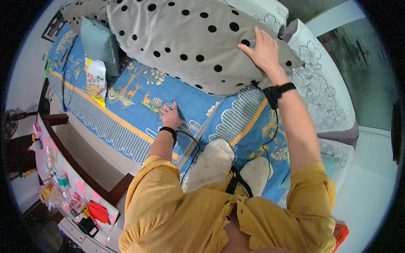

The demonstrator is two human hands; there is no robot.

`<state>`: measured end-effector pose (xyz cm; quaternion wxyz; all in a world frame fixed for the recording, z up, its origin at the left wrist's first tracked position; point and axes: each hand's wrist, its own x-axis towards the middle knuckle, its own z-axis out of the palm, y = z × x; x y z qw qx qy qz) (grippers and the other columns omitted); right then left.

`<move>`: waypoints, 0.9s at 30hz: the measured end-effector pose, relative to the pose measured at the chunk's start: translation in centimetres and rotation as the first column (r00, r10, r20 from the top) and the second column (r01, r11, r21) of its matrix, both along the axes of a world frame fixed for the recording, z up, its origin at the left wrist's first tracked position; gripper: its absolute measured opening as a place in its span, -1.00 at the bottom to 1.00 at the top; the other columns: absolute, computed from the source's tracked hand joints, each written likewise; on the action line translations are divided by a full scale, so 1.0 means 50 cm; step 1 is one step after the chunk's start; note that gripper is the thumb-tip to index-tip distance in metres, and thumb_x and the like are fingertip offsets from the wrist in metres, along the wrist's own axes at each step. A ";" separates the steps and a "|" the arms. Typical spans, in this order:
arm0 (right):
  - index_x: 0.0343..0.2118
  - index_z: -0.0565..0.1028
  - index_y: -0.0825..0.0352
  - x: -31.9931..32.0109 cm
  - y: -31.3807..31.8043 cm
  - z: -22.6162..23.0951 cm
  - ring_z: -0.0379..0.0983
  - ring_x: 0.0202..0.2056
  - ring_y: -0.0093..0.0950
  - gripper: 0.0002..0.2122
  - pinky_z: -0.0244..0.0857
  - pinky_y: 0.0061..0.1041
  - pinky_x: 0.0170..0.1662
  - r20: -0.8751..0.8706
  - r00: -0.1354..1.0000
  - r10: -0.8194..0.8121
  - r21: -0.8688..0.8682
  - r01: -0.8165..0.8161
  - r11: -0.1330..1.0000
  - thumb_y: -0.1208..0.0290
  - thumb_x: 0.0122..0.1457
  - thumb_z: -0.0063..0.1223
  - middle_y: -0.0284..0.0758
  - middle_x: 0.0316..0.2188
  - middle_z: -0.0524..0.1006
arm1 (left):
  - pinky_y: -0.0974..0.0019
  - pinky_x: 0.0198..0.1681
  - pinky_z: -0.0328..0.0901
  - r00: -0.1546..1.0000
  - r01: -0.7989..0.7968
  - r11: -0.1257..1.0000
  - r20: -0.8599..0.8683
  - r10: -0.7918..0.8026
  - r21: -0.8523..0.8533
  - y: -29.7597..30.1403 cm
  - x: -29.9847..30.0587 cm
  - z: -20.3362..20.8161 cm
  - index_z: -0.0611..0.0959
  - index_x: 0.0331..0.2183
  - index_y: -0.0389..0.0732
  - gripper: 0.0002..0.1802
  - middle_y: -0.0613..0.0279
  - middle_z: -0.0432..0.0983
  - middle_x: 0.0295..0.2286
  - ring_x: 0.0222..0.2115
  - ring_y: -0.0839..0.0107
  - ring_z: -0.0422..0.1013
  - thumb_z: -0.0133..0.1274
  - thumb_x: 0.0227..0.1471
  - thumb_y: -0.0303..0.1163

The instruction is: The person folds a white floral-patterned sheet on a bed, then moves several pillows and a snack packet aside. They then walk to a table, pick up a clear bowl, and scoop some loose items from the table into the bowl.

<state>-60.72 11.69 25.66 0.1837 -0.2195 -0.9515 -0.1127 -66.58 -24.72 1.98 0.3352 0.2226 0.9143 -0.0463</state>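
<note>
"Head camera, and straight to the grey spotted cushion [181, 40], stretched along the top edge of the blue patterned cover [196, 95]. Where are the hands?"

"Right hand [265, 51], palm down on the cushion, towards its right end! Grip open and relaxed, thumb well apart from the fingers."

"And the left?"

"Left hand [170, 114], resting on the blue cover just below the cushion's lower edge! That grip is spread too, fingers fanned apart."

"Straps on the wrists?"

"Both of them! Black strap [168, 133] on the left, black box-like band [276, 93] on the right, a dark cable trailing from each."

"Outward we go. Far end?"

"Teal pillow [99, 44] by the cushion's left end, with a white and yellow packet [97, 78] lying right by it on the blue cover!"

"Other flank?"

"White lace-patterned cover [318, 86], over on the right!"

"And away to the left?"

"Pink-patched counter [90, 193], carrying a crumpled red item [99, 212] among clutter too small to make out. Nearest of all, mustard sleeves [149, 183] and pale floral trousers [206, 166]!"
</note>
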 end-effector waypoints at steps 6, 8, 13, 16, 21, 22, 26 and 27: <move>-0.11 0.51 0.37 -0.006 0.030 -0.033 0.57 -0.28 -0.10 -0.30 0.43 -0.14 -0.27 0.037 0.999 0.025 -0.120 -0.020 0.993 -0.33 0.10 0.05 -0.08 -0.38 0.61 | -0.27 0.08 0.31 0.999 0.036 0.998 -0.010 -0.037 -0.054 0.009 0.004 0.003 -0.04 0.38 0.10 0.35 -0.32 -0.07 0.30 0.25 -0.42 0.02 0.43 -0.28 0.10; -0.10 0.52 0.33 -0.015 0.012 -0.007 0.59 -0.45 -0.10 -0.30 0.44 -0.15 -0.45 0.061 0.998 0.031 -0.143 -0.022 0.990 -0.36 0.11 -0.01 -0.10 -0.52 0.61 | -0.26 0.09 0.31 0.999 0.042 0.998 -0.012 -0.042 -0.055 0.009 0.005 0.000 -0.05 0.38 0.10 0.36 -0.32 -0.08 0.30 0.25 -0.41 0.02 0.43 -0.28 0.11; 0.02 0.51 0.26 -0.019 -0.034 0.128 0.56 -0.23 -0.08 -0.36 0.43 -0.14 -0.20 0.082 0.996 0.026 -0.274 -0.002 0.962 -0.28 0.16 0.00 -0.04 -0.31 0.61 | -0.27 0.13 0.27 0.999 0.049 0.998 -0.019 -0.050 -0.037 0.004 0.000 -0.014 -0.08 0.39 0.10 0.38 -0.34 -0.11 0.30 0.25 -0.40 0.00 0.43 -0.29 0.11; -0.21 0.52 0.46 -0.002 -0.033 0.229 0.53 -0.23 0.06 -0.36 0.39 -0.10 -0.19 -0.057 0.998 0.012 -0.306 -0.029 0.952 -0.21 0.09 0.11 0.09 -0.31 0.58 | -0.28 0.14 0.24 0.999 0.041 0.999 -0.015 -0.041 -0.021 0.000 -0.002 -0.027 -0.09 0.39 0.11 0.40 -0.36 -0.13 0.30 0.25 -0.41 -0.02 0.43 -0.30 0.12; -0.21 0.54 0.41 0.200 0.043 0.305 0.52 -0.17 0.02 -0.51 0.37 -0.17 -0.16 -0.239 0.970 0.050 -0.302 -0.123 0.945 -0.03 0.09 0.23 0.08 -0.28 0.58 | -0.36 0.06 0.29 0.999 0.043 0.998 0.009 -0.042 -0.038 -0.004 -0.009 -0.054 -0.12 0.39 0.19 0.38 -0.24 -0.19 0.34 0.31 -0.35 -0.11 0.42 -0.25 0.16; -0.18 0.54 0.43 0.270 0.065 0.309 0.55 -0.18 -0.04 -0.52 0.39 -0.19 -0.16 -0.184 0.980 -0.071 -0.291 0.015 0.957 0.01 0.11 0.23 0.04 -0.31 0.60 | -0.31 0.07 0.30 0.998 0.064 0.997 -0.003 -0.064 -0.039 -0.006 -0.011 -0.058 -0.12 0.39 0.16 0.38 -0.27 -0.18 0.34 0.30 -0.38 -0.10 0.42 -0.25 0.16; 0.10 0.46 0.25 0.517 0.219 0.243 0.53 -0.09 -0.08 -0.34 0.38 -0.19 -0.03 0.074 0.952 -0.296 -0.189 0.304 0.934 -0.25 0.14 0.07 0.01 -0.15 0.58 | -0.18 0.12 0.31 0.995 0.095 0.995 -0.022 -0.096 -0.042 -0.009 -0.014 -0.063 -0.10 0.39 0.14 0.36 -0.33 -0.14 0.32 0.27 -0.41 -0.03 0.41 -0.23 0.15; 0.04 0.47 0.30 0.565 0.241 0.194 0.53 -0.14 -0.04 -0.34 0.38 -0.14 -0.10 0.025 0.953 -0.303 -0.105 0.304 0.947 -0.26 0.13 0.08 -0.02 -0.24 0.59 | -0.19 0.13 0.30 0.995 0.095 0.995 -0.005 -0.095 -0.039 -0.008 -0.011 -0.062 -0.10 0.39 0.14 0.36 -0.33 -0.15 0.32 0.27 -0.41 -0.03 0.41 -0.23 0.14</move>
